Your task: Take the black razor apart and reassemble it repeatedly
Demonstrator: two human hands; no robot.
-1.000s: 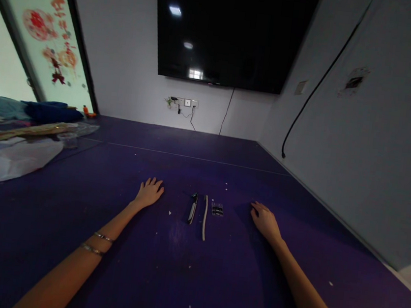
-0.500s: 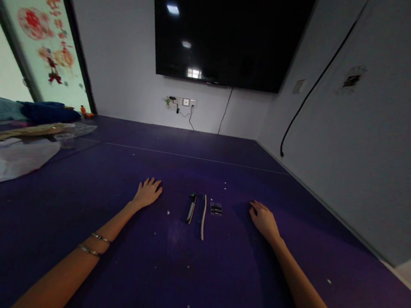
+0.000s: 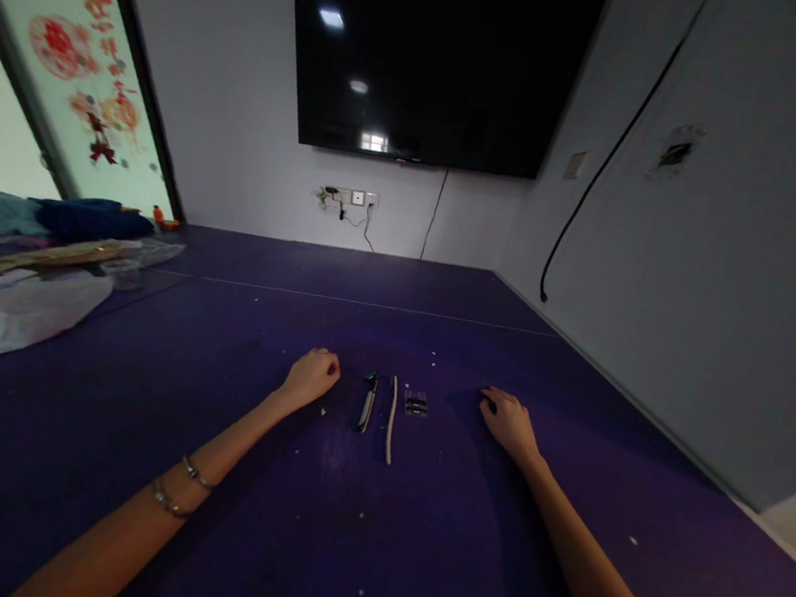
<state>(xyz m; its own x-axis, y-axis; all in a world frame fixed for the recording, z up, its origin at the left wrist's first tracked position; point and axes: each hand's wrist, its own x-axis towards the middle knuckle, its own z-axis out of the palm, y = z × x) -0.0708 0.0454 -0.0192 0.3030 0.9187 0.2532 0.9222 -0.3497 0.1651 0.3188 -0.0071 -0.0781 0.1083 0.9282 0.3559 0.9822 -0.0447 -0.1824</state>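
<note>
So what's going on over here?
Someone has both arms out over a purple surface, with nothing visibly held. The left hand, its fingers curled, is just left of a razor without touching it. Right of the razor lie what looks like a toothbrush and then a small clear pack. The right hand is farther right, apart from the pack.

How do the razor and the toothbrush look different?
The toothbrush looks longer; the razor is shorter. The razor is black and grey, while the toothbrush is mostly pale. The razor's lower end slants left, and the toothbrush's slants slightly right. Both lie on the purple surface, untouched.
</note>
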